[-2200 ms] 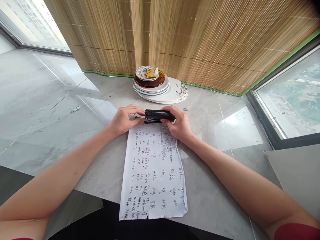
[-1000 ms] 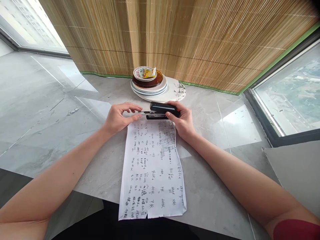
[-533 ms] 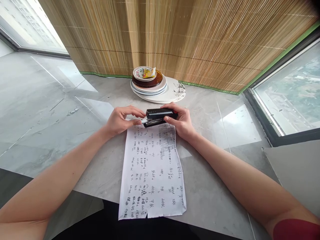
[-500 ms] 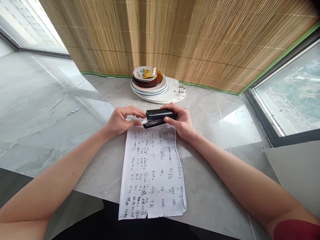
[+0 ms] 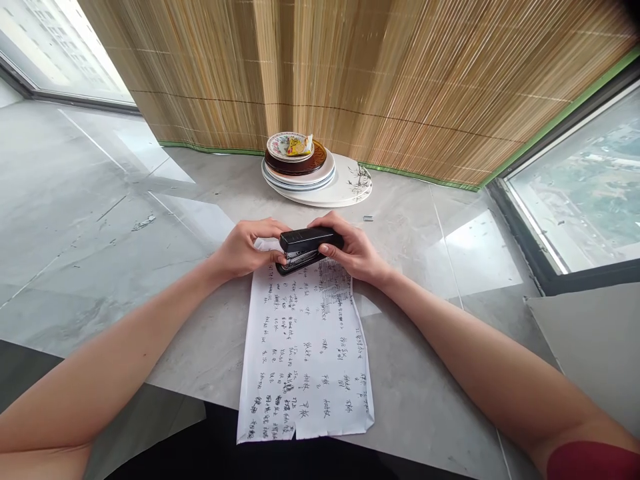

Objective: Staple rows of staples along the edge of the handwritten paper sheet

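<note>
- Pale tiles, glossy with window light, cover the bench (image 5: 415, 267) before us, a wooden-slat blind (image 5: 350, 80) with green edging hanging behind it.
- Beyond the glass of the left window (image 5: 55, 47) we see a pale building; the right window (image 5: 590, 173) shows a blurred, greenish view.
- Near the middle of the bench, over the far end of the paper, is our black stapler (image 5: 307, 239), its front end pointing left and its top raised from its base; we cannot tell whether it touches the sheet.
- Our right hand (image 5: 357, 253) grips its back end, thumb along the near side.
- Our left hand (image 5: 245, 250) is closed on the front end, thumb at the gap, other fingers partly hidden behind.
- Handwriting and a hatched patch mark our paper (image 5: 313, 360), its near edge notched, one corner jutting past the bench.
- Just beyond the right hand lies a small grey strip (image 5: 369, 218).
- Oval plates (image 5: 345, 180) with a branch pattern carry a stack: blue-rimmed plates (image 5: 305, 189), a brown plate (image 5: 320, 160), a flowered plate (image 5: 277, 145) and, topmost, a yellow packet (image 5: 299, 145).
</note>
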A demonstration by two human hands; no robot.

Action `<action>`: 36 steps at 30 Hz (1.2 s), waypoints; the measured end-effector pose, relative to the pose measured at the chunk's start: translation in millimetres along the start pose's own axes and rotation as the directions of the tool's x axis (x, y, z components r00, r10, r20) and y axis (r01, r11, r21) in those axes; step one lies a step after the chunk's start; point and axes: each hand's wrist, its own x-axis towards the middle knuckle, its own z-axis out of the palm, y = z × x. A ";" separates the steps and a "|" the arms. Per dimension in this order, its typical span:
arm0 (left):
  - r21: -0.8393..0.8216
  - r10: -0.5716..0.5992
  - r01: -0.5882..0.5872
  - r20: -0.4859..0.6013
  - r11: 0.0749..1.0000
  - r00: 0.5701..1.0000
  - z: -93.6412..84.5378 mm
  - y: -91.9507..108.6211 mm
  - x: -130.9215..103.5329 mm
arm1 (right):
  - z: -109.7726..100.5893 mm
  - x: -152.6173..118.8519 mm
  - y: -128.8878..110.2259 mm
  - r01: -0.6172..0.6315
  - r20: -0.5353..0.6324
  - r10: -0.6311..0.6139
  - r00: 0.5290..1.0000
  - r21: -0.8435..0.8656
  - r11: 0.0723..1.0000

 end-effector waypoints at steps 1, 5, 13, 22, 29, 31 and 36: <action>0.011 -0.006 0.006 0.000 1.000 1.000 0.3 -1.1 -0.1 | 0.2 -0.3 0.6 -0.003 -0.026 0.003 1.000 0.003 1.000; 0.186 -0.101 0.117 -0.091 0.975 0.991 1.9 -7.7 0.1 | -0.1 -2.0 8.1 -0.066 -0.281 0.072 0.957 0.030 0.997; 0.548 -0.257 0.243 -0.052 0.800 0.965 0.7 -16.7 1.2 | -1.5 -3.7 22.7 -0.144 -0.552 0.120 0.825 0.000 0.990; 0.546 -0.317 0.260 0.012 0.797 0.948 2.9 -13.1 0.0 | -1.8 -3.8 25.6 -0.134 -0.549 0.129 0.826 0.031 0.991; 0.554 -0.286 0.220 0.034 0.803 0.958 -0.1 -26.6 -2.3 | -2.0 -4.3 27.6 -0.179 -0.561 0.176 0.809 0.050 0.983; 0.608 -0.279 0.225 -0.006 0.761 0.960 -3.0 -31.9 -5.5 | -2.1 -4.6 28.0 -0.176 -0.561 0.159 0.813 0.023 0.984; 0.694 -0.269 0.329 -0.198 0.641 0.943 -9.8 -31.1 -11.6 | -2.1 -5.1 26.5 -0.164 -0.567 0.131 0.813 -0.008 0.986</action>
